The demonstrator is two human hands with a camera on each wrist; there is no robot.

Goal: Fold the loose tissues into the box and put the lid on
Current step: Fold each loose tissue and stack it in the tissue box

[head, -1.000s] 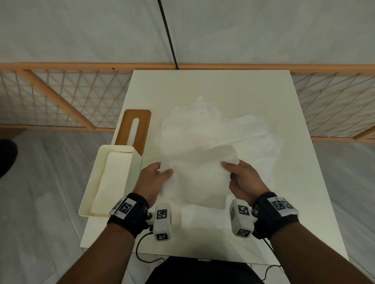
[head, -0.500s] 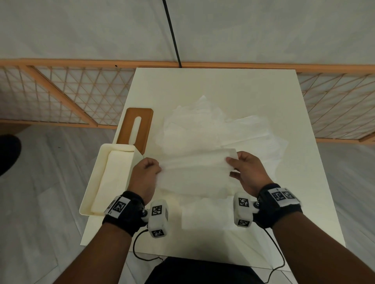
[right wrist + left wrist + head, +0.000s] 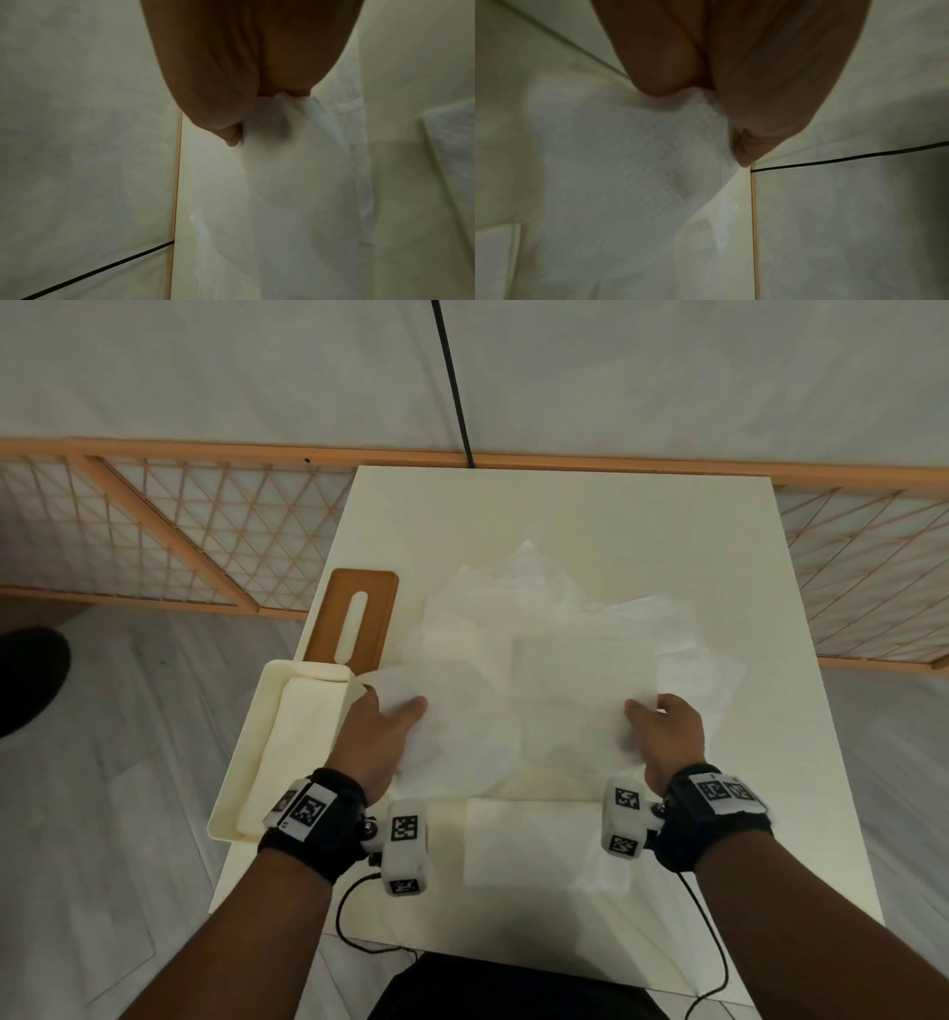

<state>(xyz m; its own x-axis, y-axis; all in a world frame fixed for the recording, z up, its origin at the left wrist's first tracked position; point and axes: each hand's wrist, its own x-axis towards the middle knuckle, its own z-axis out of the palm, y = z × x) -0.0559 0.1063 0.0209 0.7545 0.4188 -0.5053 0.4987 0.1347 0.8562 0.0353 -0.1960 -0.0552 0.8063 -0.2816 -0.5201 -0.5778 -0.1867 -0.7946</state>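
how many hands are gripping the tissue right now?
2. Left hand pinches the held tissue at its left edge beside the box; right hand pinches its right edge.

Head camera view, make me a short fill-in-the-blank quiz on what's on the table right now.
1. The left hand and right hand both pinch one ____ between them.
2. The wooden lid lies flat on the ____, past the far end of the box.
3. The box has no ____ on it.
4. One folded tissue lies on the table between the two ____.

Missing words: tissue; table; lid; wrists
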